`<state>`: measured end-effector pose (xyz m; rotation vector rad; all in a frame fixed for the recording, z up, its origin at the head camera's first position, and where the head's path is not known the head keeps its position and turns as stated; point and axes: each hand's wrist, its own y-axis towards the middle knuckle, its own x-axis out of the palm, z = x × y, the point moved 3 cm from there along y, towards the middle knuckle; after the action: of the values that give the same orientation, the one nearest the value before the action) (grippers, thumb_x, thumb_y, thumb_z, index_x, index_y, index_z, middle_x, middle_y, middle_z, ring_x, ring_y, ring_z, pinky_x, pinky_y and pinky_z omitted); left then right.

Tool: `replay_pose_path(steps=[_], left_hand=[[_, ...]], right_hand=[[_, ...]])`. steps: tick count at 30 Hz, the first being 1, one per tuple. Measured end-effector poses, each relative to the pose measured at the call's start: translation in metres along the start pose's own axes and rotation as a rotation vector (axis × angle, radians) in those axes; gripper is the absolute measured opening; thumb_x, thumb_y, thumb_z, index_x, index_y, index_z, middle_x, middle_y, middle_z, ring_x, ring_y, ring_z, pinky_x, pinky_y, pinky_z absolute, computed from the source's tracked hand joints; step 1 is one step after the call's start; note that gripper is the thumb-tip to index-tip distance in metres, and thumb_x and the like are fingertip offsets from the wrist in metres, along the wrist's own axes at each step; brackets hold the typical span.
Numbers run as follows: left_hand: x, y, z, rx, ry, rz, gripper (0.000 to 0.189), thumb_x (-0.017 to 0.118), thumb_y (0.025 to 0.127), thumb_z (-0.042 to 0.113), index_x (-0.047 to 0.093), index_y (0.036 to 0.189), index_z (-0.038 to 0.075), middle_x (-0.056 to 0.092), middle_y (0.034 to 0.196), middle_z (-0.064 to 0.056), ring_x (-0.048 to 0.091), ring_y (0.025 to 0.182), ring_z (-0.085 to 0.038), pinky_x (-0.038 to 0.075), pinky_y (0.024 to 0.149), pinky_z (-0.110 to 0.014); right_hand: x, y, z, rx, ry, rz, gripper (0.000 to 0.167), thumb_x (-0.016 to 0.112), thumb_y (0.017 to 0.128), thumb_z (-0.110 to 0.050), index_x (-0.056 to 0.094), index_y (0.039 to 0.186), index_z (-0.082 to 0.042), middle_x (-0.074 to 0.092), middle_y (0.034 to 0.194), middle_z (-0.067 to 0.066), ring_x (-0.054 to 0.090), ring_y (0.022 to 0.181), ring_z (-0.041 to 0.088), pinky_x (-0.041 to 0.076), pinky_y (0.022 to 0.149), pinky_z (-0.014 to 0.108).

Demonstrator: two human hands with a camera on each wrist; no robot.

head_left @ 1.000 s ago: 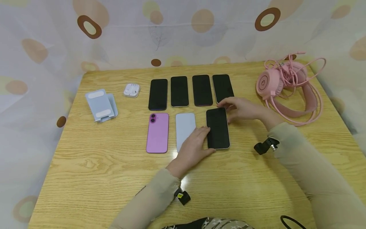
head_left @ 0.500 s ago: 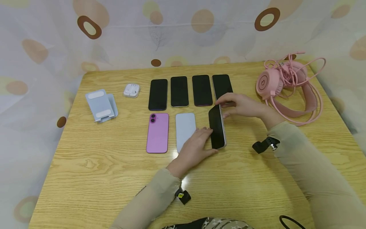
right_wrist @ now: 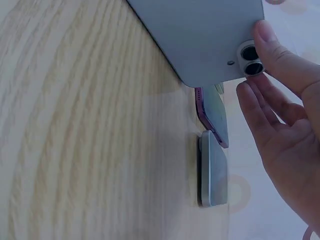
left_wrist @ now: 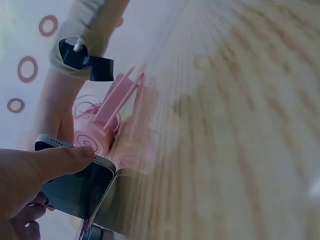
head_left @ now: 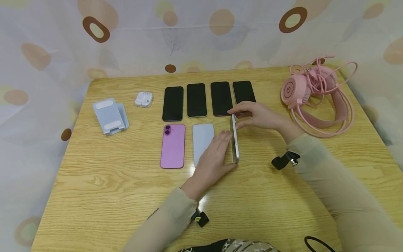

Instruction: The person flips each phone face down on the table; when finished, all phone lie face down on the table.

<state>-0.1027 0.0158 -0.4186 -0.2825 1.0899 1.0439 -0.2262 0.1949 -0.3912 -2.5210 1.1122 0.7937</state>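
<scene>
Head view: the phone (head_left: 235, 141) now stands on its long edge on the bench (head_left: 94, 203), just right of the white phone (head_left: 201, 140). This means, as I judge it, that the turn is roughly half made, neither face being down. The right hand (head_left: 259, 113) pinches its far end. The left hand (head_left: 210, 159) is at the screen side, thumb at the near end. The pink phone (head_left: 172, 146) lies left of the white phone.

Left wrist view: the left thumb (left_wrist: 70, 160) lies along the end edge, beside the dark screen (left_wrist: 82, 192). Whether those fingers grasp or merely steady, I cannot tell.

Right wrist view: the back (right_wrist: 200, 45) faces this camera. The right thumb (right_wrist: 280, 55) presses by the lenses (right_wrist: 251, 60), with fingers (right_wrist: 252, 102) at the end edge, grasping the phone.

Against the earlier head frames: the phone lay flat, screen up, then leaned; now it is near upright. The right hand has shifted left with it; the left hand, white phone and pink phone have barely moved.
</scene>
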Motion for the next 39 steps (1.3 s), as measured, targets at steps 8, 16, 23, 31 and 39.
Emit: replay_pose_path(steps=[8, 16, 23, 31, 39], left_hand=[[-0.006, -0.008, 0.000, 0.063, -0.028, 0.114, 0.085, 0.084, 0.073, 0.018, 0.039, 0.141, -0.004, 0.042, 0.143, -0.019, 0.034, 0.137, -0.026, 0.023, 0.115, -0.039], [-0.010, -0.013, -0.004, 0.041, -0.024, 0.132, 0.082, 0.085, 0.073, 0.024, 0.043, 0.138, -0.004, 0.044, 0.142, -0.017, 0.037, 0.134, -0.027, 0.022, 0.115, -0.036], [-0.011, -0.014, -0.005, 0.018, -0.023, 0.126, 0.082, 0.085, 0.073, 0.026, 0.044, 0.137, -0.005, 0.043, 0.142, -0.017, 0.037, 0.134, -0.026, 0.022, 0.115, -0.035], [-0.001, -0.008, -0.003, -0.060, 0.000, 0.027, 0.080, 0.083, 0.075, 0.031, 0.046, 0.135, -0.006, 0.045, 0.142, -0.016, 0.038, 0.134, -0.024, 0.016, 0.116, -0.029], [0.010, 0.002, 0.002, -0.164, 0.044, -0.098, 0.081, 0.083, 0.074, 0.037, 0.048, 0.135, -0.004, 0.048, 0.140, -0.014, 0.040, 0.133, -0.022, 0.022, 0.113, -0.026]], right_hand=[[0.012, 0.007, 0.006, 0.016, 0.012, 0.059, 0.051, 0.076, 0.081, -0.011, 0.058, 0.128, 0.000, 0.058, 0.116, 0.011, 0.056, 0.107, 0.027, 0.047, 0.097, 0.040], [0.020, 0.011, 0.009, 0.058, -0.011, 0.088, 0.050, 0.077, 0.080, -0.014, 0.060, 0.126, -0.004, 0.060, 0.115, 0.008, 0.057, 0.106, 0.023, 0.048, 0.096, 0.040], [0.022, 0.011, 0.007, 0.060, -0.082, 0.107, 0.048, 0.078, 0.079, -0.016, 0.063, 0.123, -0.006, 0.060, 0.113, 0.007, 0.057, 0.104, 0.022, 0.048, 0.095, 0.039], [0.021, 0.011, 0.010, 0.092, -0.176, 0.089, 0.042, 0.080, 0.078, -0.019, 0.067, 0.117, -0.008, 0.062, 0.108, 0.006, 0.056, 0.100, 0.022, 0.049, 0.091, 0.040], [0.018, 0.009, 0.012, 0.120, -0.225, 0.037, 0.038, 0.079, 0.079, -0.015, 0.068, 0.115, -0.008, 0.062, 0.108, 0.006, 0.055, 0.096, 0.021, 0.049, 0.086, 0.040]])
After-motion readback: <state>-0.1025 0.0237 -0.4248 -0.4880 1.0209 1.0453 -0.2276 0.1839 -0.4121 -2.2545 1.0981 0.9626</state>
